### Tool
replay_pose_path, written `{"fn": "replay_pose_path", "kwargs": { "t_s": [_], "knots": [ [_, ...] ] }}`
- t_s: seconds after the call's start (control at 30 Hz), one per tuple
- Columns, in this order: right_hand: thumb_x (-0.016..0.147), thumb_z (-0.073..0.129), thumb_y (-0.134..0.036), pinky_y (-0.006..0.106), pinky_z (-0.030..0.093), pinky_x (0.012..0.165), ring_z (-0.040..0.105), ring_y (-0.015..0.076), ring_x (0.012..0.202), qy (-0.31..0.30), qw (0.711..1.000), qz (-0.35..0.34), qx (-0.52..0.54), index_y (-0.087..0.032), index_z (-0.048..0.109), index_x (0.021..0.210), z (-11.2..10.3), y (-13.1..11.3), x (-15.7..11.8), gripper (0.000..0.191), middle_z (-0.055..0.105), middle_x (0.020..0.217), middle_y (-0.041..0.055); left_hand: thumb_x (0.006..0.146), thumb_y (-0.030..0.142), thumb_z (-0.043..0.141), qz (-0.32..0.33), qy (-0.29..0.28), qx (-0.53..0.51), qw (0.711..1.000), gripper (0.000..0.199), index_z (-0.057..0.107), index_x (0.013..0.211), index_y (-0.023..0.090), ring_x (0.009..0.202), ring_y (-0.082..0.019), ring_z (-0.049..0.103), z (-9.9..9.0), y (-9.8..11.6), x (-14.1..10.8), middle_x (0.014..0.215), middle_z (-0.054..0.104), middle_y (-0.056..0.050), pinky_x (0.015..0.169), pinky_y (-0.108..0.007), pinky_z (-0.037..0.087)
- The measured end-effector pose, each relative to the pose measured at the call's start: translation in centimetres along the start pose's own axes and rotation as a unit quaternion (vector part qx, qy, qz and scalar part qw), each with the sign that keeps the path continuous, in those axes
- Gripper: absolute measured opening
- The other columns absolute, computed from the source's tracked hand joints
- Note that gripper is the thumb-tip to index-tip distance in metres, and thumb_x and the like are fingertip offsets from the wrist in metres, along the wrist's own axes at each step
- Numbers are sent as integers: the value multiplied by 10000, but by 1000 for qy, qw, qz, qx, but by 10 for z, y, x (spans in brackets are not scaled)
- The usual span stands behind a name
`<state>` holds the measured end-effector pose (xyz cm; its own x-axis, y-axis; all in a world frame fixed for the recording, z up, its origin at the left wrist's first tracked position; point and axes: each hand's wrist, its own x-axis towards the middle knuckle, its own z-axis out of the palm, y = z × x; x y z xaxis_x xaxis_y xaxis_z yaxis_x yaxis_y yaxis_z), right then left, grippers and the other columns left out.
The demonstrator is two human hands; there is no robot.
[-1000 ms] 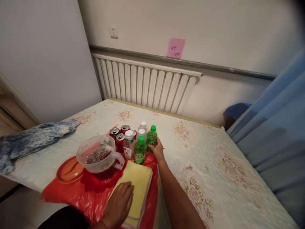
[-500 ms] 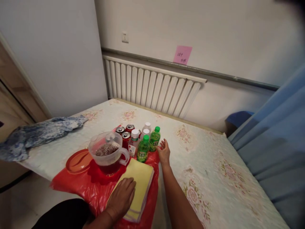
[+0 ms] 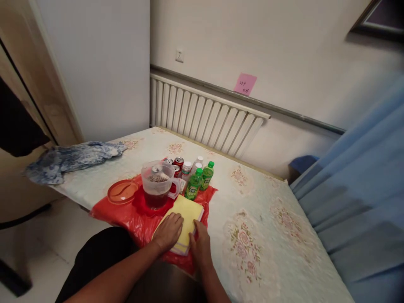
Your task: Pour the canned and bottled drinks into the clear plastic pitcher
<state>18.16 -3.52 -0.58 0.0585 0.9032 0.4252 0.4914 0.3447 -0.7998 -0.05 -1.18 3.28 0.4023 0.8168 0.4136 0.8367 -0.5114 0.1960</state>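
A folded yellow cloth with pale edges (image 3: 189,207) lies in layers on a red plastic bag (image 3: 126,223). My left hand (image 3: 170,230) rests flat on top of it, fingers extended. At the cloth's right edge, my right hand (image 3: 199,244) has its thumb and bent fingers around the side. Just beyond the cloth stand a green-capped drink bottle (image 3: 193,187) and a second green bottle (image 3: 207,176). A clear plastic jug (image 3: 156,189) with dark liquid and bits in it stands in a red dish (image 3: 139,205), left of the cloth.
Several red cans (image 3: 178,162) and white-capped bottles (image 3: 187,168) cluster behind the jug. An orange-red lid (image 3: 123,191) lies to its left. Blue patterned fabric (image 3: 75,160) lies on the table's (image 3: 268,235) left end. A radiator (image 3: 202,115) and blue curtain (image 3: 356,189) border the table.
My right hand has come back from beside the far green bottle to the cloth's right edge. My left hand stays on the cloth. The camera view has shifted.
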Motion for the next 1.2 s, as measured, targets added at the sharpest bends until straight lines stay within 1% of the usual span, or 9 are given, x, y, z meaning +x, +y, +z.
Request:
{"fn": "replay_pose_path", "kwargs": {
  "t_s": [0.1,0.2,0.5,0.63,0.77,0.93,1.07,1.13,1.2],
  "knots": [
    [840,559,-164,573,462,1110,620,315,1256,-25,996,-62,-60,-222,680,1272,-1,1,-21,452,684,1305,142,965,140,430,2,-8,-8,1000,230,653,1009,176,1008,-261,549,1,-1,1,1028,650,-100,929,-424,461],
    [839,526,-107,584,451,1126,599,305,1293,-27,991,-88,-98,-234,684,1267,-2,3,-29,473,662,1353,132,954,130,433,5,-5,-15,1000,238,662,1004,172,1004,-262,557,2,-2,0,1030,655,-105,934,-429,460],
    [862,531,-110,542,503,1085,649,294,1222,-4,990,-93,-102,-230,701,1249,-8,-2,-37,439,692,1297,138,938,131,420,-12,22,-28,999,352,648,1205,156,1178,-283,546,14,-5,-14,1284,643,-151,1002,-466,458],
    [861,501,-105,541,506,1078,649,289,1212,-2,989,-106,-100,-207,695,1254,-11,-5,-38,450,698,1285,148,942,163,435,-24,25,-46,998,340,650,1205,160,1213,-280,538,20,-4,-18,1316,633,-152,1020,-459,457],
    [841,503,-107,498,515,1062,658,270,1179,-1,991,-102,-83,-224,700,1228,-14,-9,-39,450,713,1253,125,917,145,441,-27,13,-65,997,307,660,1131,170,1196,-282,537,14,4,-20,1280,638,-152,1007,-452,461],
    [849,540,-172,443,538,992,683,259,1078,10,998,-51,-19,-243,728,1143,-25,-23,-41,356,746,1147,99,888,176,452,-39,-2,-191,981,241,654,1018,192,1120,-283,562,-4,22,-20,1147,669,-134,1007,-479,451],
    [846,603,-316,366,549,901,701,239,955,13,996,56,61,-223,748,1007,-40,-34,-33,236,769,1017,69,863,268,492,-73,-18,-302,950,182,645,939,205,1031,-267,613,-11,34,-11,1009,700,-108,995,-447,469],
    [858,599,-422,318,550,787,689,216,821,27,988,118,93,-208,732,872,-47,-37,-27,252,758,864,44,881,351,473,-107,-25,-331,937,213,626,899,205,951,-244,650,-11,39,-4,956,711,-95,915,-397,509],
    [890,532,-549,287,515,652,628,188,654,42,980,158,111,-212,655,697,-51,-37,-21,408,687,667,15,922,457,383,-159,-36,-361,918,334,583,829,206,767,-212,664,-9,41,3,813,697,-67,740,-344,535]
  ]
}}
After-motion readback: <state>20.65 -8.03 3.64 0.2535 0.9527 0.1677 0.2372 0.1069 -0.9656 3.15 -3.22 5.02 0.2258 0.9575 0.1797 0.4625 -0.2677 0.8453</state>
